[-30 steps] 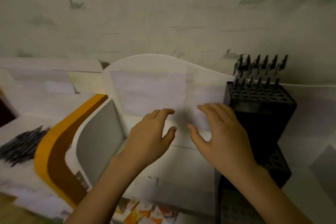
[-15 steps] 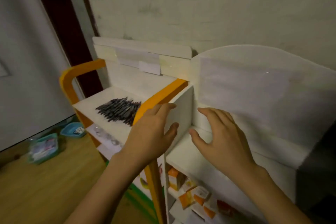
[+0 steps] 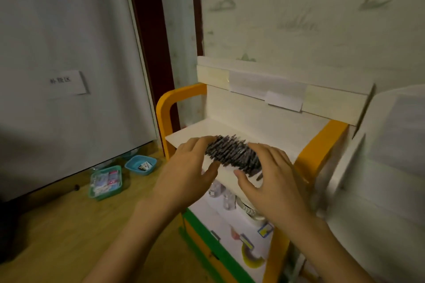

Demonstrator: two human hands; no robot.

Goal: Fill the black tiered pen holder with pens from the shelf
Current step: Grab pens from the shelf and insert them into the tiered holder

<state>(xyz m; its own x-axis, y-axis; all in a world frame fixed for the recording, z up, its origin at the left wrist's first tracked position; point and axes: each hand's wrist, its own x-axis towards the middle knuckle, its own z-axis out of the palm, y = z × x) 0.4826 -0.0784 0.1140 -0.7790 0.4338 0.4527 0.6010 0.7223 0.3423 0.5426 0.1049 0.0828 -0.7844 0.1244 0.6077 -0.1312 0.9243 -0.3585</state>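
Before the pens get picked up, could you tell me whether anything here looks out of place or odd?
Nothing looks damaged or spilled. The pens lie in a loose heap on the white shelf. Two small baskets of bits sit on the floor, beside the unit rather than on it.

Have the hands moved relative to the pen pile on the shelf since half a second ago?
Yes. Both the left hand and right hand have reached forward to the pen pile on the white shelf, now flanking it.

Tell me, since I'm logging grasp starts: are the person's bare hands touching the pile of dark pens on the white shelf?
Cannot tell. In the head view both hands flank the pile of dark pens, fingers overlapping its ends, with no visible gap.
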